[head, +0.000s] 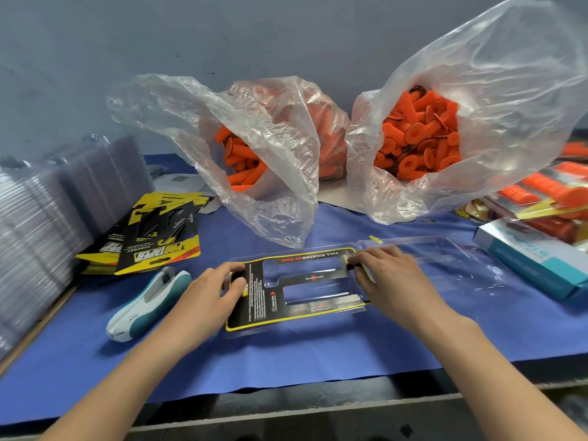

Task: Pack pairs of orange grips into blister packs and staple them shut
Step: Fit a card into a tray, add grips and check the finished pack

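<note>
While orange grips (420, 135) are sitting loose in two clear bags (273, 186) at the back of the bench, a person is seating a printed card (251, 308) in an open blister pack (445, 265) that is lying flat on the blue mat (318, 361) in front of them. The left hand (219, 291) is lying nearly flat, fingers pressing on the card's left end and holding nothing. The right hand (388, 275) is bending its fingertips onto the card's right end, by the pack's fold; whether it is pinching the edge or only pressing is not showing. Both pockets of the pack are lying empty, and its clear lid half is spreading open to the right. A stapler (146, 300) is lying just left of the left hand, untouched. By the look of it, this pack is only at its first step: two grips are to go in, and the lid is to be folded over and stapled. Filled packs (541, 192) are lying stacked at the right edge, suggesting some are done, while cards (149, 243) and empty blisters (31, 224) at the left are pointing to many more to come.
</note>
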Motion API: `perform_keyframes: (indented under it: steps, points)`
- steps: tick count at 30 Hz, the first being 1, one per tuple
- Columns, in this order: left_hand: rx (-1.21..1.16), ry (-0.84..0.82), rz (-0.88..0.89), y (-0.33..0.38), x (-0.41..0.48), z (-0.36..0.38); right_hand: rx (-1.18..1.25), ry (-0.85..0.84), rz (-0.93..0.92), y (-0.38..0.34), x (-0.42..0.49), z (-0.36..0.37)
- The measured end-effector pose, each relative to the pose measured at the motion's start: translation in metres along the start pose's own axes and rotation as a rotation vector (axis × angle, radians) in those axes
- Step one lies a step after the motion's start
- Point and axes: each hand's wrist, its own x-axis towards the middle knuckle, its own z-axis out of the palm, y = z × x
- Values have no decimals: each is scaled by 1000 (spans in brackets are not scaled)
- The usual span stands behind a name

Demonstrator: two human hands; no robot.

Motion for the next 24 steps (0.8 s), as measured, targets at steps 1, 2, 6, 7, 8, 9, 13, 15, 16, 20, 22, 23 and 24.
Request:
perform_keyframes:
  steps: [1,2,6,7,8,9,13,15,16,20,22,23,24]
  points:
    - [5,0,-1,-1,1,1,6,3,-2,0,0,0]
    - [10,-1,0,-2,1,2,10,6,-4,1,-1,0]
    - [50,-21,23,-6,1,5,16,13,-16,2,-3,2]
    - [52,-23,28,-6,2,6,15,14,-18,2,-3,2]
    - [35,-21,30,-7,2,6,14,16,-18,3,-4,2]
    - [-3,-12,25,-7,3,5,15,15,-16,3,-4,2]
    - [-175,26,-61,-10,7,5,13,1,-10,3,-3,1]
    - [-223,14,-117,-12,9,6,9,0,-9,2,-2,1]
    - [-256,9,-142,-13,11,6,12,1,-9,2,-2,1]
    - [-305,-28,-191,-17,17,6,13,0,-11,1,-3,1]
    - [-307,-37,-190,-17,17,6,9,-2,-8,1,-3,1]
    - [-305,-36,-192,-17,17,6,11,-2,-6,1,-3,1]
    - [-302,-34,-194,-17,17,7,14,-2,-6,1,-3,1]
